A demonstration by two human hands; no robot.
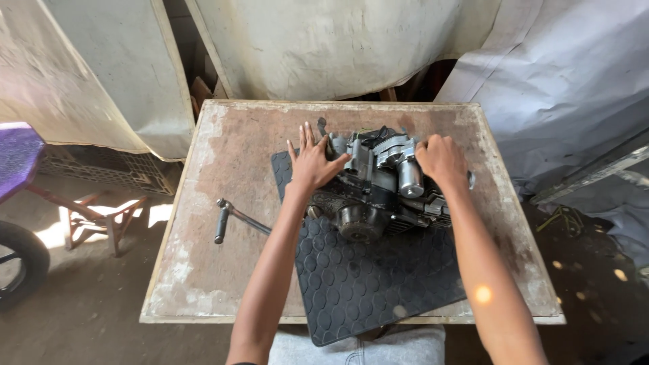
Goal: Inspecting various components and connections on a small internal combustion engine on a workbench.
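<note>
A small grey motorcycle engine (378, 186) lies on a black rubber mat (368, 280) on a worn wooden table (223, 169). My left hand (312, 161) rests flat on the engine's left side, fingers spread. On the engine's right side my right hand (443, 161) is curled over the casing beside a silver cylinder (410, 177). A kick-start lever (233, 217) with a black grip sticks out from the engine to the left over the bare tabletop.
Pale tarpaulins hang behind the table and to the right. At the left stand a purple seat (17, 155), a dark tyre (17, 260), a small wooden stool frame (101, 216) and a crate (111, 169). The floor is bare earth.
</note>
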